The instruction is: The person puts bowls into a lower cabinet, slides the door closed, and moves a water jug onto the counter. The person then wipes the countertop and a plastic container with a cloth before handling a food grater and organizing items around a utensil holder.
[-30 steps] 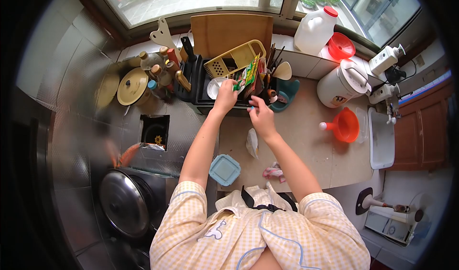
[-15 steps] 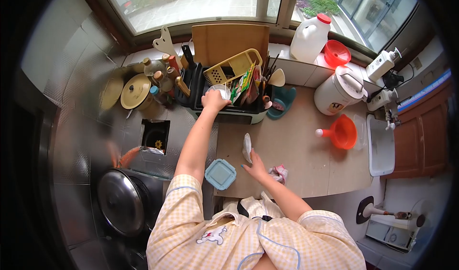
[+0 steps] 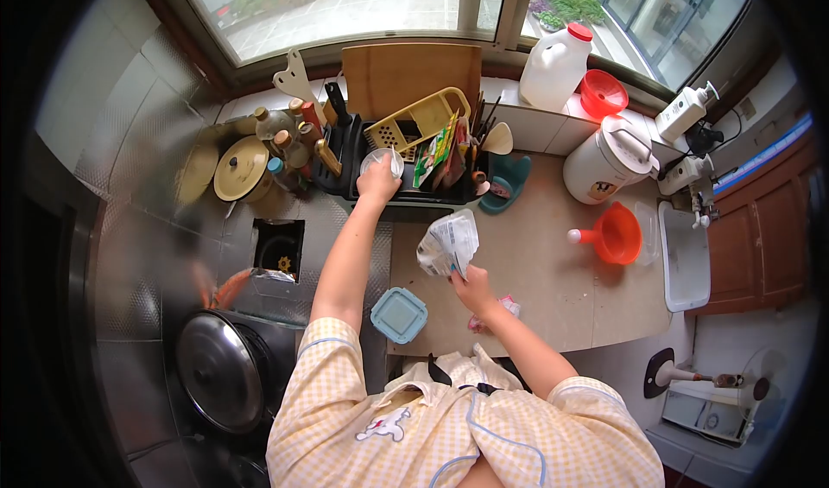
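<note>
My left hand (image 3: 378, 180) reaches to the front of a black rack (image 3: 347, 153) and is closed on a small clear round container (image 3: 395, 163); its contents cannot be made out. Above the counter, my right hand (image 3: 474, 288) pinches the lower edge of a white printed plastic packet (image 3: 451, 243), its face turned towards me. Beside the left hand, colourful seasoning packets (image 3: 437, 155) and a yellow grater (image 3: 419, 123) stand in the rack. A blue-lidded square box (image 3: 399, 315) sits near the counter's front edge, and a crumpled pink-and-white wrapper (image 3: 496, 313) lies near my right wrist.
To the right are a red ladle (image 3: 618, 233), a white lidded bucket (image 3: 607, 161) and a white sink (image 3: 687, 259). Several bottles (image 3: 294, 149) and a yellow lidded pot (image 3: 241, 168) stand at the left. A large lidded pan (image 3: 220, 371) is at front left.
My right hand has raised and turned the white packet, so its printed face shows instead of its edge. The left hand keeps the clear container at the rack, shifted only slightly.
</note>
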A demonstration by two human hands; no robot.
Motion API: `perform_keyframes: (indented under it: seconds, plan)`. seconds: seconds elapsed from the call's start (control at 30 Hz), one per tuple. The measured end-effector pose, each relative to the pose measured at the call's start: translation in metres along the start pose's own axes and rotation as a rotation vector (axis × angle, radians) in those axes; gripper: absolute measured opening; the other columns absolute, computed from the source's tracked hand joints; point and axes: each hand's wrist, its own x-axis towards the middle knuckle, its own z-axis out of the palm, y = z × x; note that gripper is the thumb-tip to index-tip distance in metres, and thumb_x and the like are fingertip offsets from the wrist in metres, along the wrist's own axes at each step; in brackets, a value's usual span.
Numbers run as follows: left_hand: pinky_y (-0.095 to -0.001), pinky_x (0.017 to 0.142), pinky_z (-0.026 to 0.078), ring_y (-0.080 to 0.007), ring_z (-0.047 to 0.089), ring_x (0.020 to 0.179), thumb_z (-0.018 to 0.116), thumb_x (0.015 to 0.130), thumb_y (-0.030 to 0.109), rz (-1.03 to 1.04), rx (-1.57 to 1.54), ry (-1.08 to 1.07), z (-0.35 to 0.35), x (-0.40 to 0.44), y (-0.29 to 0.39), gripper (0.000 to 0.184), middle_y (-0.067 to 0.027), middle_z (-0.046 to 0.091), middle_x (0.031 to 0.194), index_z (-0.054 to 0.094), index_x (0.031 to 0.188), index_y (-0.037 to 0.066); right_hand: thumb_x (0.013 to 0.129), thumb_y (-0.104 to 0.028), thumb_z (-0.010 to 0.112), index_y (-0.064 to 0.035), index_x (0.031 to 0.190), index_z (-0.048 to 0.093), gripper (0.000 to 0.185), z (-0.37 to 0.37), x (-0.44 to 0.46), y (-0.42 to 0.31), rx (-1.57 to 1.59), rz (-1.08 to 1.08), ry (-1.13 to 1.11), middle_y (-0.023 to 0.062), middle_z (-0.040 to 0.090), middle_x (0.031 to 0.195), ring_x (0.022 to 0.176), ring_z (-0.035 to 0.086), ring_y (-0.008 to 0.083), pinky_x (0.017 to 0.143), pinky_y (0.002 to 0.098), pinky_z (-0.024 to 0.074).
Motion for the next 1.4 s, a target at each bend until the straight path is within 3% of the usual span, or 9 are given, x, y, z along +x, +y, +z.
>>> perform_keyframes:
  seconds: [0.1,0.17,0.3,0.37,0.63,0.9,0.97,1.2,1.4]
  plan:
    - [-0.0408,0.067,0.049,-0.0299,0.059,0.082,0.065,0.065,0.030,0.073,0.057,-0.017,0.002,0.001,-0.005,0.032,-0.0139,0.061,0.086,0.057,0.090,0.010,0.079,-0.004,0.051,0.0040,0.082,0.053,0.009,-0.009,0.044,-0.048,-0.002,-0.195,0.062,0.0156,0.057,0.064,0.057,0.059,0.0265,0.051,0.0326,0.0444]
    - [-0.0405,0.063,0.049,-0.0301,0.060,0.075,0.061,0.066,0.026,0.104,0.079,0.042,0.003,0.000,-0.005,0.024,-0.0132,0.062,0.078,0.060,0.084,0.010,0.074,-0.002,0.051,0.0035,0.081,0.046,0.010,-0.006,0.074,-0.075,0.187,-0.031,0.072,0.0235,0.052,0.070,0.065,0.050,0.0411,0.055,0.0420,0.0409]
    - [-0.0426,0.062,0.049,-0.0317,0.061,0.069,0.054,0.065,0.016,0.095,-0.026,0.191,-0.001,-0.003,-0.007,0.017,-0.0161,0.061,0.074,0.058,0.076,0.004,0.073,0.001,0.045,0.0059,0.100,0.044,0.027,0.005,0.139,-0.089,0.004,-0.244,0.151,0.0267,0.053,0.078,0.074,0.052,0.0422,0.062,0.0469,0.0402]
    - [-0.0424,0.060,0.049,-0.0335,0.060,0.067,0.053,0.066,0.014,0.065,-0.048,0.250,-0.004,-0.005,-0.007,0.015,-0.0170,0.061,0.071,0.057,0.074,0.002,0.075,-0.002,0.045,0.0034,0.111,0.041,0.037,0.014,0.163,-0.088,-0.110,-0.146,0.136,0.0263,0.055,0.081,0.076,0.054,0.0419,0.065,0.0478,0.0419]
    - [-0.0427,0.058,0.048,-0.0330,0.059,0.063,0.054,0.074,0.016,0.131,-0.140,0.383,-0.004,-0.009,-0.014,0.011,-0.0154,0.059,0.067,0.056,0.073,0.005,0.077,-0.007,0.044,-0.0014,0.099,0.042,0.023,0.045,0.192,-0.070,-0.306,0.089,-0.045,0.0240,0.058,0.078,0.075,0.055,0.0412,0.068,0.0483,0.0449]
    - [-0.0369,0.050,0.049,-0.0253,0.061,0.056,0.051,0.071,0.009,0.287,0.114,0.350,0.003,-0.016,-0.015,0.009,-0.0107,0.060,0.061,0.057,0.065,0.007,0.072,-0.020,0.061,-0.0035,0.095,0.048,0.031,0.052,0.188,-0.059,-0.427,0.117,0.049,0.0174,0.055,0.089,0.086,0.054,0.0347,0.073,0.0418,0.0449]
    - [-0.0356,0.050,0.049,-0.0243,0.061,0.059,0.052,0.070,0.008,0.302,0.145,0.332,0.004,-0.017,-0.014,0.008,-0.0093,0.060,0.062,0.057,0.064,0.007,0.076,-0.014,0.051,-0.0042,0.089,0.045,0.017,0.049,0.190,-0.055,-0.522,0.120,0.026,0.0166,0.057,0.085,0.079,0.058,0.0341,0.066,0.0429,0.0484]
    - [-0.0386,0.056,0.049,-0.0273,0.060,0.070,0.058,0.066,0.012,0.238,0.197,0.234,0.013,-0.002,-0.006,0.005,-0.0106,0.061,0.068,0.060,0.066,0.008,0.077,-0.014,0.051,-0.0036,0.094,0.043,0.022,0.041,0.186,-0.063,-0.535,0.292,0.011,0.0183,0.060,0.081,0.076,0.059,0.0376,0.064,0.0453,0.0482]
    - [-0.0408,0.071,0.048,-0.0307,0.054,0.091,0.061,0.066,0.017,0.019,0.070,0.039,-0.002,-0.001,-0.001,0.017,-0.0151,0.057,0.093,0.062,0.078,0.006,0.077,-0.020,0.056,-0.0087,0.100,0.043,0.029,0.036,0.122,-0.053,-0.066,0.035,0.158,0.0151,0.057,0.077,0.070,0.057,0.0326,0.063,0.0414,0.0459]
